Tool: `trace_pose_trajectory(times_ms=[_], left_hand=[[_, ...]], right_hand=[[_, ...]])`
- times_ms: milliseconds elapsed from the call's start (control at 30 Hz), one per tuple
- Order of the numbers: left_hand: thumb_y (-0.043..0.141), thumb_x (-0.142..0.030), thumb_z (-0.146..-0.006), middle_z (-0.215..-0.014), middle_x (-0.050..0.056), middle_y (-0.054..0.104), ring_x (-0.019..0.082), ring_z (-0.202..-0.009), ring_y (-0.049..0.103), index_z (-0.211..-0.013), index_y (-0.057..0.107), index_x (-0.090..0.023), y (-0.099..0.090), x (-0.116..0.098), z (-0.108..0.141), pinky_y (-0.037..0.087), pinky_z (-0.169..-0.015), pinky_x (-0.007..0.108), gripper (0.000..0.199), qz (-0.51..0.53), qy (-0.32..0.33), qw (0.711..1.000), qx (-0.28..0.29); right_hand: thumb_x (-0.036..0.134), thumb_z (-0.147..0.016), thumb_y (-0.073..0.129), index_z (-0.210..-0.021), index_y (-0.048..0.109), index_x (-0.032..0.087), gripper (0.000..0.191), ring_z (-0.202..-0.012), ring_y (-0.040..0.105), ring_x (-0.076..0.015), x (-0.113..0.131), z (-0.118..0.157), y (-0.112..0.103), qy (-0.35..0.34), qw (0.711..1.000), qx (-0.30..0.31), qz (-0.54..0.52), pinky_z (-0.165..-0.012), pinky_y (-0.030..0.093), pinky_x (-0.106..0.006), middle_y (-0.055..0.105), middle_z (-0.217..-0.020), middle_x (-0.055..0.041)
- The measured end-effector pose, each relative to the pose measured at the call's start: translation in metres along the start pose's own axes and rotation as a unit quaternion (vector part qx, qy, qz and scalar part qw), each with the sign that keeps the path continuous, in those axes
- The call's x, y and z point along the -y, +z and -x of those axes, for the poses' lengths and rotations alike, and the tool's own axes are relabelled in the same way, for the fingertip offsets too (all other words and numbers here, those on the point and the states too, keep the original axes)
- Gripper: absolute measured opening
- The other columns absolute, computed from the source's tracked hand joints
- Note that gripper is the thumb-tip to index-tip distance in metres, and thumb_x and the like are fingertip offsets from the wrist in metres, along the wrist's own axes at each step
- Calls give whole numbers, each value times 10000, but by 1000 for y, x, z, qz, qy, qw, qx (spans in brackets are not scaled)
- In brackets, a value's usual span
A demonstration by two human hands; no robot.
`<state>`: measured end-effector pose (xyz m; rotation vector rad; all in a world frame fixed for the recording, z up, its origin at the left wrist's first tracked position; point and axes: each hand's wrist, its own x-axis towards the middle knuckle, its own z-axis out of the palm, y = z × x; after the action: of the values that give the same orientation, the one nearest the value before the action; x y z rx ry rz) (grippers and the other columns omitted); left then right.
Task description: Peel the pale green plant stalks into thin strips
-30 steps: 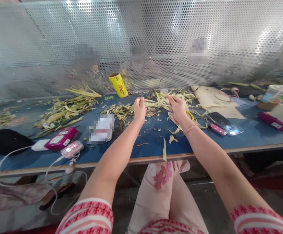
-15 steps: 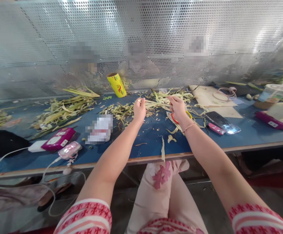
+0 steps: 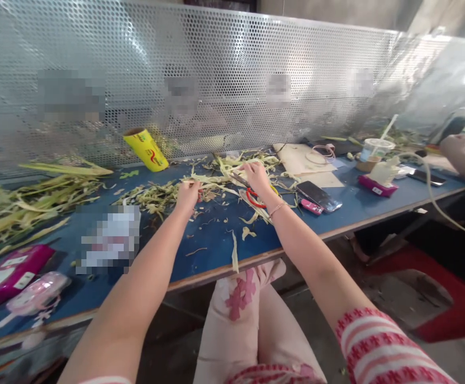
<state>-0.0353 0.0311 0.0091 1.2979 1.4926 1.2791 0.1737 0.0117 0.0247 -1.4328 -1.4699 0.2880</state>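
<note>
My left hand is closed in a pinch over the blue table, with a pale end of a plant strip at its fingertips. To the right, my right hand is also closed, its fingertips down at the heap of pale green plant strips. What the right fingers pinch cannot be made out among the strips. Beneath the right hand lie scissors with red and yellow handles, partly covered by hand and strips. A pile of thinner, darker scraps lies beside my left hand.
A yellow cardboard tube leans by the perforated metal screen. Longer leaves lie left. A phone, pink lighter-like item, tissue pack and drink cup stand right. Another person's hands show far right.
The view has turned to the right, bringing in another person's hands. The strip that was stretched between my two hands is no longer taut, and my hands are slightly farther apart.
</note>
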Motion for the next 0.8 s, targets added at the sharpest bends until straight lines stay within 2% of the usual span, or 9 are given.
trace_pose_trajectory(times_ms=[67, 133, 200, 300, 467, 567, 633, 700, 800], left_hand=[[518, -236, -847, -615, -13, 562, 110, -474, 465, -776, 518, -187, 1, 2, 1, 398, -490, 237, 87, -35, 21, 999, 11], [542, -239, -822, -660, -8, 587, 108, -507, 487, -791, 532, -181, 2, 2, 3, 421, -514, 234, 67, -44, 46, 998, 19], [598, -191, -768, -700, -13, 599, 107, -551, 528, -810, 509, -186, 5, 2, 7, 445, -542, 226, 98, -38, 59, 997, 23], [615, -172, -763, -738, -9, 611, 108, -581, 562, -837, 495, -194, 8, 2, 9, 456, -553, 220, 143, -27, 72, 996, 46], [516, -127, -816, -782, 9, 638, 99, -593, 569, -907, 498, -186, 8, 0, 9, 460, -573, 215, 111, -27, 70, 996, 52], [453, -152, -856, -928, 54, 677, 125, -700, 614, -1022, 502, -187, 10, -3, 15, 510, -661, 268, 177, -50, 99, 987, 113], [471, -172, -854, -1101, 90, 670, 172, -914, 648, -1121, 505, -197, 16, -3, 24, 525, -832, 347, 270, -117, 193, 952, 208], [575, -162, -785, -1274, 140, 599, 251, -1197, 559, -1185, 508, -184, 25, -1, 36, 426, -1046, 436, 406, -231, 308, 885, 262], [614, -256, -792, -1401, 227, 474, 359, -1361, 409, -1292, 442, -112, 38, 2, 50, 313, -1137, 523, 548, -359, 341, 823, 279]], right_hand=[[401, -987, 309, -844, 682, 178, 457, -763, 604, -177, -1, 0, -4, 25, 997, 15, -65, -810, 465, -307, 624, -728, -57], [345, -982, 304, -989, 656, 190, 384, -626, 555, -155, -4, 1, -1, 18, 995, 30, -93, -719, 467, -284, 573, -625, -12], [188, -928, 352, -1138, 606, 206, 331, -650, 564, -143, -7, 3, 6, -30, 994, 46, -92, -751, 475, -283, 633, -748, -18], [15, -773, 403, -1056, 645, 175, 405, -824, 612, -161, -13, 4, 18, -89, 992, 73, -53, -879, 479, -329, 646, -1085, -98], [11, -751, 453, -896, 691, 126, 301, -910, 619, -203, -21, 1, 26, -91, 988, 118, 28, -939, 472, -376, 662, -977, -121], [77, -774, 502, -936, 692, 128, 254, -872, 621, -198, -25, 0, 29, -95, 986, 128, 42, -912, 489, -382, 668, -993, -124], [107, -742, 557, -1032, 676, 120, 314, -902, 623, -213, -28, 0, 31, -118, 982, 142, 40, -907, 497, -393, 665, -1037, -139], [93, -693, 577, -1156, 632, 104, 467, -977, 616, -235, -30, 0, 34, -176, 970, 166, 28, -920, 497, -402, 650, -1100, -164], [58, -675, 530, -1191, 622, 106, 527, -1013, 603, -248, -33, -1, 36, -278, 938, 207, 22, -919, 497, -415, 643, -1119, -175]])
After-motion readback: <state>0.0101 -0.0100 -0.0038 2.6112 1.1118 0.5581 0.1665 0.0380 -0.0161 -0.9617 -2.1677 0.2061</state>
